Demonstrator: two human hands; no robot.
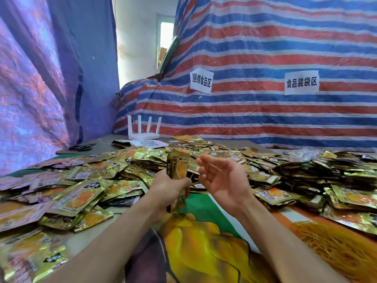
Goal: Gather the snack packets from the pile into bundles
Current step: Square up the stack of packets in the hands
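My left hand [170,187] grips an upright stack of gold snack packets [177,166] just above the table. Beside it on the right, my right hand [221,178] is held palm up, and a thin rubber band [212,167] stretches across its straight fingers and runs back to the bundle. A wide pile of loose gold and orange snack packets [106,180] covers the table to the left, behind and to the right of both hands.
A printed cloth [204,237] covers the table in front of me. A white router [143,131] and a QR-code sheet [150,143] sit at the back, scissors [82,147] at the back left. Striped tarpaulin [265,111] with two paper labels hangs behind.
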